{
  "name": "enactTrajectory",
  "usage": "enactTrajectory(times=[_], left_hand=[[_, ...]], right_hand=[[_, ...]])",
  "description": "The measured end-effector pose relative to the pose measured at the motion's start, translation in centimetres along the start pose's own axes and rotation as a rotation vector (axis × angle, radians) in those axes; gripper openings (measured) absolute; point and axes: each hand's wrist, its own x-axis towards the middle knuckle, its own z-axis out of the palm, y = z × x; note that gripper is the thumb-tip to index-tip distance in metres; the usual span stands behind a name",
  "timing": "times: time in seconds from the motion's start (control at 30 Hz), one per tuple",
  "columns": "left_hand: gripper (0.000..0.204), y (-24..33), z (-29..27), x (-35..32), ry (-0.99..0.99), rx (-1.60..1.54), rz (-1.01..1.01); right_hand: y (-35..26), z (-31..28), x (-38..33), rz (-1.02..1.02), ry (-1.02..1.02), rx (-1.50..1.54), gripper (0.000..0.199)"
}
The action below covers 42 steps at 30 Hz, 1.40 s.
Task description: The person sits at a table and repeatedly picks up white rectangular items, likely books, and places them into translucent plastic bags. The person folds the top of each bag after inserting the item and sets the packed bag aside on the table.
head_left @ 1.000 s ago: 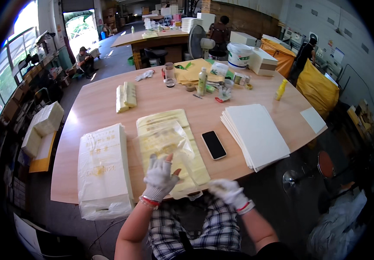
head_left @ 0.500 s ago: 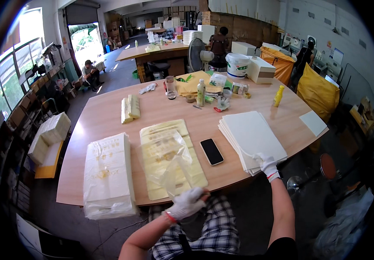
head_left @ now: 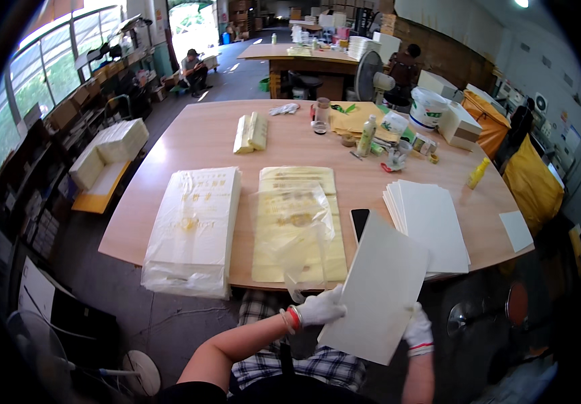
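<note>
Both gloved hands hold a white sheet (head_left: 379, 289) tilted in the air just off the desk's (head_left: 189, 138) near edge: the left hand (head_left: 322, 308) has its fingers closed on the sheet's left edge, and the right hand (head_left: 417, 330) grips its lower right edge from behind. On the desk at the near edge, a clear plastic bag (head_left: 295, 225) lies on a stack of yellow bags (head_left: 297, 176), beside a black phone (head_left: 359, 223) and a stack of white sheets (head_left: 430, 222) toward the right corner.

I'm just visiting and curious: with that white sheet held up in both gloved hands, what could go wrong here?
The white sheet might bend or crease, since the left hand and right hand grip only its lower edges. Swinging it toward the clear bag could nudge the black phone or the stack of white sheets.
</note>
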Motion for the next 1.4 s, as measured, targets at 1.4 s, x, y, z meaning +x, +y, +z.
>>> enactTrajectory(times=[1.4], left_hand=[[0.046, -15.7, -9.2, -2.5, 0.995, -0.111, 0.092]], right_hand=[[6.7, 15.3, 13.0, -0.115, 0.098, -1.896, 0.082]])
